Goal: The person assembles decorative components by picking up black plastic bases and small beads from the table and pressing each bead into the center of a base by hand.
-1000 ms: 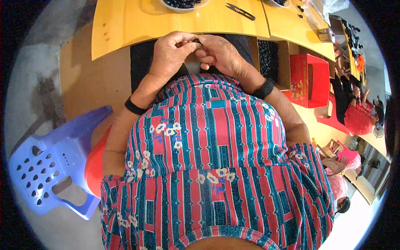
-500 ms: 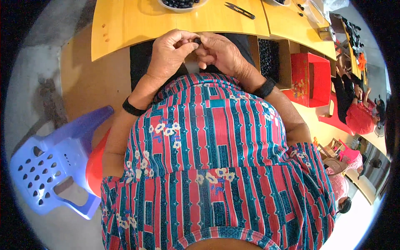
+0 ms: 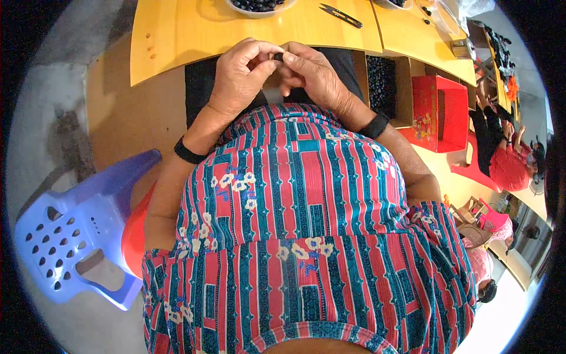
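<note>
Head view — forearms [image 3: 203, 131] slanting inward, left hand [image 3: 239, 74] and right hand [image 3: 318, 75] meeting, fingers curled, both pinching a small black piece [image 3: 278, 57] between them — just by the table [image 3: 194, 32].

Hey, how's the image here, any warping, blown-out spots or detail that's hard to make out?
Head view: the fisheye bows the near edge of the yellow table and leaves black corners; head view, lower right: a pale patch washes out to near white; head view, top centre: the small dark piece at the fingertips is too small to read in detail.
</note>
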Action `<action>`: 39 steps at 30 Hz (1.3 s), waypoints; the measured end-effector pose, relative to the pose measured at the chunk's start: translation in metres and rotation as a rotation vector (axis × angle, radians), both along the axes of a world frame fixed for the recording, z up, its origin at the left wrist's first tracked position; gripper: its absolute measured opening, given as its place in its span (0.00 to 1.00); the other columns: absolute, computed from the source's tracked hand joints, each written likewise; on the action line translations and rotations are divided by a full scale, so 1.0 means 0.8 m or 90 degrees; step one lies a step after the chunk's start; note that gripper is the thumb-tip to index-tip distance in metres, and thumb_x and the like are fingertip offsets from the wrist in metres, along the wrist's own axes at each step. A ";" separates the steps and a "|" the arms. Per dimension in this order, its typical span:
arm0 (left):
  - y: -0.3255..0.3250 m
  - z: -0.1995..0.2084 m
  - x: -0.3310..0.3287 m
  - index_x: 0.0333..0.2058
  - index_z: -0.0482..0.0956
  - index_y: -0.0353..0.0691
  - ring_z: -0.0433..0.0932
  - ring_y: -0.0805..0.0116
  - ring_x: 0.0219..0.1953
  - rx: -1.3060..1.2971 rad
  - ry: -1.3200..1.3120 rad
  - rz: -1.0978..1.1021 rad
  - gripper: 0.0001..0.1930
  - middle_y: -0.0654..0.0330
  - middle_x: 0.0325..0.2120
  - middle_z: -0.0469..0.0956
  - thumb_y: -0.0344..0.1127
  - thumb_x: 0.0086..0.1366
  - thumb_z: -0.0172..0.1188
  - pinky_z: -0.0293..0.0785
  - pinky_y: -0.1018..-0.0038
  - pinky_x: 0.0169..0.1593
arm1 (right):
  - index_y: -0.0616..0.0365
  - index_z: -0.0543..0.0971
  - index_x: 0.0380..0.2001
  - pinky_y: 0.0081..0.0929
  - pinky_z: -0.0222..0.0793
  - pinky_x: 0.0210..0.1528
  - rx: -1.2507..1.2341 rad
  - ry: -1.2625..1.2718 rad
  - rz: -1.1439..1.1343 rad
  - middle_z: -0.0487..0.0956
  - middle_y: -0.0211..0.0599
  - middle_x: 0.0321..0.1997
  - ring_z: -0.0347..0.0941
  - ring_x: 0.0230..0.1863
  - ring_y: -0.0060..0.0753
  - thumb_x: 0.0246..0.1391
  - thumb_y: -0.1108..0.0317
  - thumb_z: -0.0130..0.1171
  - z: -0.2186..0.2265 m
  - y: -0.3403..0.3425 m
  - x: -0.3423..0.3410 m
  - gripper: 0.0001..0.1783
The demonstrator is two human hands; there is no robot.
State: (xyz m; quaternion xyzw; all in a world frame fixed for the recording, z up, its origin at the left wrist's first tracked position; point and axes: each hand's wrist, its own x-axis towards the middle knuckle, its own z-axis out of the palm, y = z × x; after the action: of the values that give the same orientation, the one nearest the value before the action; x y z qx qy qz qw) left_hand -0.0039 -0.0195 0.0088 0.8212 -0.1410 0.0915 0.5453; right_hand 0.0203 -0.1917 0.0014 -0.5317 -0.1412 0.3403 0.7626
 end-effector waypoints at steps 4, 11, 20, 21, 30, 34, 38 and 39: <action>-0.002 -0.004 -0.006 0.45 0.70 0.34 0.70 0.79 0.27 -0.203 0.144 -0.088 0.17 0.66 0.26 0.71 0.28 0.57 0.58 0.69 0.82 0.31 | 0.63 0.69 0.34 0.25 0.70 0.27 -0.195 -0.236 -0.068 0.71 0.37 0.22 0.71 0.21 0.27 0.58 0.57 0.46 0.016 -0.003 -0.005 0.17; -0.005 0.012 -0.010 0.49 0.67 0.32 0.73 0.72 0.36 -0.113 0.194 -0.182 0.23 0.59 0.32 0.74 0.42 0.61 0.56 0.70 0.77 0.41 | 0.61 0.69 0.42 0.37 0.69 0.40 -0.275 -0.650 -0.091 0.73 0.51 0.35 0.72 0.37 0.53 0.56 0.58 0.46 0.020 -0.008 -0.008 0.18; -0.012 0.017 -0.014 0.44 0.67 0.32 0.73 0.59 0.42 -0.014 0.111 -0.177 0.17 0.49 0.37 0.73 0.41 0.65 0.48 0.68 0.71 0.46 | 0.61 0.67 0.45 0.39 0.68 0.44 -0.292 -0.656 -0.121 0.72 0.51 0.38 0.70 0.42 0.55 0.55 0.62 0.47 0.012 -0.008 -0.015 0.18; -0.010 0.014 -0.013 0.43 0.67 0.32 0.73 0.58 0.42 -0.014 0.110 -0.174 0.17 0.49 0.36 0.73 0.41 0.65 0.47 0.68 0.70 0.46 | 0.62 0.67 0.44 0.39 0.68 0.43 -0.290 -0.651 -0.126 0.72 0.51 0.37 0.70 0.41 0.55 0.54 0.63 0.47 0.009 -0.005 -0.014 0.17; -0.018 0.006 -0.014 0.40 0.66 0.31 0.73 0.51 0.40 -0.026 0.101 -0.141 0.14 0.46 0.33 0.73 0.38 0.65 0.45 0.67 0.67 0.44 | 0.62 0.67 0.40 0.44 0.68 0.36 -0.308 -0.659 -0.178 0.71 0.55 0.32 0.70 0.35 0.60 0.51 0.70 0.48 0.006 0.002 -0.017 0.13; -0.020 0.002 -0.009 0.38 0.66 0.33 0.74 0.59 0.30 -0.023 0.031 -0.098 0.12 0.50 0.27 0.73 0.38 0.65 0.45 0.69 0.70 0.35 | 0.63 0.68 0.38 0.40 0.69 0.32 -0.319 -0.675 -0.215 0.71 0.52 0.28 0.72 0.30 0.54 0.50 0.72 0.48 0.007 0.007 -0.015 0.11; -0.019 0.015 -0.008 0.40 0.68 0.33 0.69 0.73 0.21 -0.081 0.234 -0.127 0.13 0.57 0.23 0.71 0.38 0.66 0.46 0.66 0.77 0.26 | 0.63 0.69 0.32 0.27 0.67 0.25 -0.152 -0.221 -0.132 0.69 0.38 0.21 0.69 0.21 0.32 0.55 0.67 0.47 0.028 -0.010 -0.007 0.09; -0.019 0.015 -0.012 0.42 0.68 0.33 0.66 0.77 0.19 -0.140 0.244 -0.110 0.13 0.60 0.21 0.69 0.38 0.66 0.47 0.65 0.79 0.24 | 0.62 0.69 0.31 0.23 0.66 0.23 -0.024 -0.037 -0.140 0.66 0.32 0.19 0.65 0.18 0.24 0.57 0.64 0.46 0.026 -0.015 -0.005 0.10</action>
State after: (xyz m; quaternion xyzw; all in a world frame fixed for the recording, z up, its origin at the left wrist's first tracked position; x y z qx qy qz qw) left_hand -0.0136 -0.0348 0.0211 0.7443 -0.0941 -0.0980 0.6539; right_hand 0.0161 -0.2036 0.0219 -0.5680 -0.0974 0.2420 0.7806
